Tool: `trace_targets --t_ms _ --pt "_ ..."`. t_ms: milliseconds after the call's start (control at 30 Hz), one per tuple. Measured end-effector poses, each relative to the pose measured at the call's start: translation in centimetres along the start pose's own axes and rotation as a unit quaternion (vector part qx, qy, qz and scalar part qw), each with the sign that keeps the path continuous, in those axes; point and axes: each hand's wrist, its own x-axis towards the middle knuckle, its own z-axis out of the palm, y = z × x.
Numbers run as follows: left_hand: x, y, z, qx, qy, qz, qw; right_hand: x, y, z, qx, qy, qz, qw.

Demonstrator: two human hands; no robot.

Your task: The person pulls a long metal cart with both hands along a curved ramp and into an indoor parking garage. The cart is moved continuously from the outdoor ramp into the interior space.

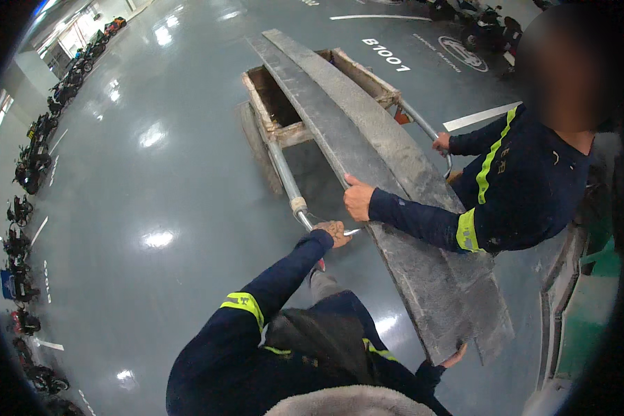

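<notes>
I have my left hand (331, 234) clamped round the left handle (284, 170) of the cart (291, 133). My right hand (454, 356) is at the slabs' near end, well back from the cart; from here I see only part of it and cannot tell how far it is closed. The slabs (374, 149) lie across the cart, reaching toward me past its handles. Right of the cart, a co-worker (520, 180) grips the right handle (420, 123) and the slabs' edge.

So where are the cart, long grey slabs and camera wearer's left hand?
Cart (289, 134): head view, near wall of its box.
Long grey slabs (344, 145): head view, top of the left one.
Left hand (334, 233): head view, back of the hand.
</notes>
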Motion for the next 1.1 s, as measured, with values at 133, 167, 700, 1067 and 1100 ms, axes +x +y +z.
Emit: trace_targets --t_ms 133,167,700,1067,1100 --pt "2.3 -0.5 1.6 -0.011 -0.015 -0.038 0.999 0.9 1.2 -1.2 0.099 -0.142 0.026 0.985" --pt "3.0 -0.3 1.5 -0.024 -0.035 -0.054 0.998 -1.7 -0.9 3.5 0.122 -0.122 0.063 0.983" --pt "7.6 -0.1 -0.5 0.058 -0.049 -0.099 0.992 1.0 4.6 4.7 0.081 -0.074 0.047 0.993" --pt "6.1 -0.8 -3.9 0.032 -0.043 -0.096 0.994 0.7 3.3 7.0 0.106 -0.071 0.111 0.986" --pt "6.6 -0.9 -4.2 0.032 -0.049 -0.1 0.993 0.7 3.7 7.1 0.099 -0.05 0.095 0.989"
